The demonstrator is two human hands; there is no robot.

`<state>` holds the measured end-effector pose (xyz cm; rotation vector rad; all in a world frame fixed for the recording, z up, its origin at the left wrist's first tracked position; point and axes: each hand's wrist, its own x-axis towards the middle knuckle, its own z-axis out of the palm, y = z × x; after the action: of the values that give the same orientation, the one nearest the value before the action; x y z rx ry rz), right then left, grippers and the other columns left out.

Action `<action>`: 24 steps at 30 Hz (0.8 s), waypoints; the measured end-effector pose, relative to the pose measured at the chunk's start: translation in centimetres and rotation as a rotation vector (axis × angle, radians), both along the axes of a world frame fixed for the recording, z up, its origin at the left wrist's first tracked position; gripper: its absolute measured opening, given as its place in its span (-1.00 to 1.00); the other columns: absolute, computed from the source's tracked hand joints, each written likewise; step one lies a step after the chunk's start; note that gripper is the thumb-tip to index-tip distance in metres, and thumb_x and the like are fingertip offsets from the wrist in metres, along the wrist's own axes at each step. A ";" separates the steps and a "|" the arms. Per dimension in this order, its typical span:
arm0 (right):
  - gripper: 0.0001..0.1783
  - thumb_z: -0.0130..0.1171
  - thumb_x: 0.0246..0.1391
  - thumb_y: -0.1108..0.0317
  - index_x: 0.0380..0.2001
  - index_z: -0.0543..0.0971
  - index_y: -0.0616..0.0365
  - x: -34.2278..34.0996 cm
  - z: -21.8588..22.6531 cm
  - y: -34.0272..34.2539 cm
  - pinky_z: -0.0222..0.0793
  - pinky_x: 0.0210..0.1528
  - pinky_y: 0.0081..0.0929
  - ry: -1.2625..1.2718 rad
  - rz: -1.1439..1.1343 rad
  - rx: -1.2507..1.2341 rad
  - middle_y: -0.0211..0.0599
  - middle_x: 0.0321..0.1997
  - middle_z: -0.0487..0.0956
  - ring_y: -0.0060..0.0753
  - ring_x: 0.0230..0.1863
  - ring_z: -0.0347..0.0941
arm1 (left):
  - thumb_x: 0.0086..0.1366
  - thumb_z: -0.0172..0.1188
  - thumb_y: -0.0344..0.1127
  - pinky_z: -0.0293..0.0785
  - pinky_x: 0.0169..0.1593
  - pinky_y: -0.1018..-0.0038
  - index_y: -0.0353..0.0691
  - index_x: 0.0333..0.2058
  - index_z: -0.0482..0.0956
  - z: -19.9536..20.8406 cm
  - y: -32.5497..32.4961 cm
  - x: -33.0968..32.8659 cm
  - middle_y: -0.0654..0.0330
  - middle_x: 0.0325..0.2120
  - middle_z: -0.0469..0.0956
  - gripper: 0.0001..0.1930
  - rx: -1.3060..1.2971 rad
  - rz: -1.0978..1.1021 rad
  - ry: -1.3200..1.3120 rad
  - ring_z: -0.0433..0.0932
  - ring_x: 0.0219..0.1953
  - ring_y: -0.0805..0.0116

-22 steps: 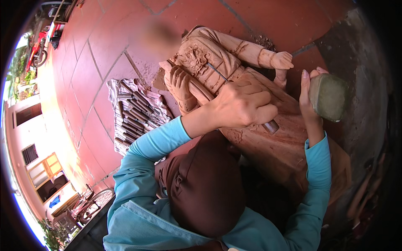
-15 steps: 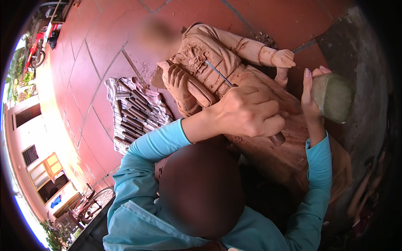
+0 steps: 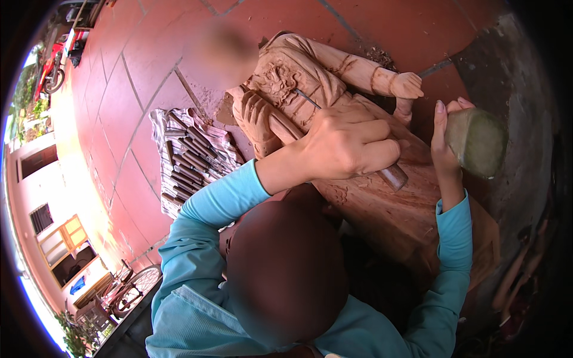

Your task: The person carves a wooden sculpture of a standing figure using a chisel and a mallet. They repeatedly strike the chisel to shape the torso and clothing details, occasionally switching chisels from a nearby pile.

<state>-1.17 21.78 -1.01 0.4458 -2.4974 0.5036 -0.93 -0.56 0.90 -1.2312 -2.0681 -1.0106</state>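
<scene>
L hand has its grip closed round the wooden handle of a thin-bladed carving chisel, butt end poking out below the fist; tip is at the edge of the raised, curly relief on the chest of a carved wooden statue. Can't tell if the tip bites in. Statue lies on its back diag. in front of the person, w/ one carved hand on its chest & the other arm out to the far side. R hand grips a rounded, grey-green block, thumb up its near side, held raised & apart from the chisel butt. To the L, a striped cloth on the red tile floor carries a bunch of dark-handled tools. Wood chips lie past the statue's arm. Bkgd L: red motorbike, bicycle.
</scene>
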 end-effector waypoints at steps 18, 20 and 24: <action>-0.78 0.12 0.16 0.45 -0.56 0.42 0.21 0.2 -0.4 0.6 0.29 0.05 -0.39 -0.026 0.006 -0.004 -0.37 -0.53 0.36 -0.38 -0.25 0.35 | -0.07 0.19 -0.28 0.33 -0.65 0.47 -0.07 -0.59 0.40 -0.1 1.4 -0.2 0.33 -0.69 0.28 -0.87 -0.018 0.129 -0.055 0.45 -0.62 0.40; -0.78 0.12 0.16 0.45 -0.56 0.42 0.21 0.4 -0.6 0.6 0.28 0.05 -0.38 -0.039 0.010 -0.048 -0.36 -0.51 0.37 -0.37 -0.21 0.34 | -0.05 0.20 -0.27 0.34 -0.65 0.47 -0.06 -0.57 0.41 0.1 2.7 -1.5 0.32 -0.68 0.30 -0.87 -0.031 0.288 -0.115 0.46 -0.62 0.41; -0.77 0.12 0.16 0.44 -0.58 0.40 0.19 0.2 -0.9 0.4 0.27 0.06 -0.38 0.009 0.046 -0.102 -0.37 -0.54 0.34 -0.39 -0.25 0.33 | -0.09 0.23 -0.28 0.34 -0.63 0.46 -0.05 -0.52 0.46 1.8 3.0 -1.7 0.33 -0.67 0.31 -0.86 -0.099 0.327 0.025 0.44 -0.62 0.42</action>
<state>-0.99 22.21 -1.88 0.4655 -2.4438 0.6429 -2.64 2.46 2.67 -0.9041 -2.2290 -0.7467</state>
